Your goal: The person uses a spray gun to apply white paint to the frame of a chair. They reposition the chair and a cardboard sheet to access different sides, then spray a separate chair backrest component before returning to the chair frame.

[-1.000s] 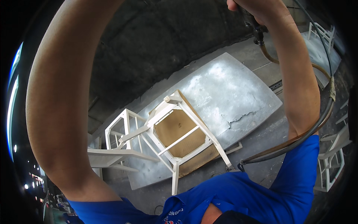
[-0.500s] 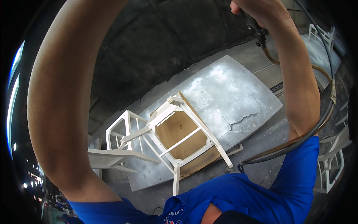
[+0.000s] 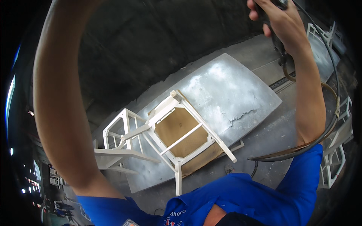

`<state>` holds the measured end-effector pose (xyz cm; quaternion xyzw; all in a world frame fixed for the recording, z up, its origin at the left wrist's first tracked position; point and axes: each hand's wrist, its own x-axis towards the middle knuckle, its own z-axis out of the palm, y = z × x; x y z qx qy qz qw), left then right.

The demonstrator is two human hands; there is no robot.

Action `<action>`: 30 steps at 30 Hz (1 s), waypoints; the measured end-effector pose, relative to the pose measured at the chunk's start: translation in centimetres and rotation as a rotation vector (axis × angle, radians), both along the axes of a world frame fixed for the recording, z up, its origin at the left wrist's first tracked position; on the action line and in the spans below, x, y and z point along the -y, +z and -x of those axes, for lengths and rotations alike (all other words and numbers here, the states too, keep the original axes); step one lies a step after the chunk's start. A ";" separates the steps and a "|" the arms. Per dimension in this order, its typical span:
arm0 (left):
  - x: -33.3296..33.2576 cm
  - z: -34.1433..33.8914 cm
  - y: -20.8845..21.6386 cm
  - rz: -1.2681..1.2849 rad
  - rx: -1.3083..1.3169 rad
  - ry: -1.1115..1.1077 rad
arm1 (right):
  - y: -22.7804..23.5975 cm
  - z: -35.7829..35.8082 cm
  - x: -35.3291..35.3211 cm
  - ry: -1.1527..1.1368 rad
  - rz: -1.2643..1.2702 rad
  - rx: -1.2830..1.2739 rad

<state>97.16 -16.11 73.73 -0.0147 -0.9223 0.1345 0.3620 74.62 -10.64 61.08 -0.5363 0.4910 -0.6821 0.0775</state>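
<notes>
My right hand (image 3: 284, 22) is raised at the top right, its fingers wrapped round the handle of a dark spray gun (image 3: 278, 45). A brown hose (image 3: 289, 75) hangs from the bottom of the handle. The front of the gun is cut off by the upper edge. My left arm (image 3: 62, 94) reaches up past the upper left edge, so its hand is out of sight. Below and between my arms, a white chair frame (image 3: 184, 140) rests with its legs pointing up on a piece of brown cardboard (image 3: 205, 160). Neither hand touches it.
The cardboard lies on a grey metal-looking tabletop (image 3: 241, 90) with a crack. Another white chair frame (image 3: 126, 130) stands at its left end. Hoses (image 3: 290, 153) loop round my right upper arm. More white chairs (image 3: 333, 162) are at the right; a dark wall (image 3: 162, 41) rises behind.
My right hand has come lower and further into view with the spray gun, shifting right. My left forearm has swung slightly left at its upper end. The chair frame stays on the cardboard.
</notes>
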 end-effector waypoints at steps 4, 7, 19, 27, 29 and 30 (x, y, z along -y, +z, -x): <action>2.4 -4.5 -11.0 -0.360 -0.018 -0.095 | -6.7 0.6 -3.3 -0.098 -0.137 0.033; 1.3 -5.8 -27.3 -0.867 0.346 -0.273 | -12.5 -0.1 -7.4 -0.003 -0.200 0.018; -17.6 7.1 -63.5 -1.803 1.185 -0.417 | -29.0 7.0 -8.9 0.194 -0.652 0.178; -21.4 16.7 -61.5 -1.877 0.866 -0.596 | -35.5 12.6 -7.2 0.543 -1.034 0.090; -21.3 18.0 -61.3 -1.895 0.999 -0.685 | -37.6 12.2 -6.5 0.627 -1.058 -0.006; -21.2 18.2 -61.1 -1.935 0.995 -0.655 | -38.8 11.9 -5.9 0.668 -1.065 -0.057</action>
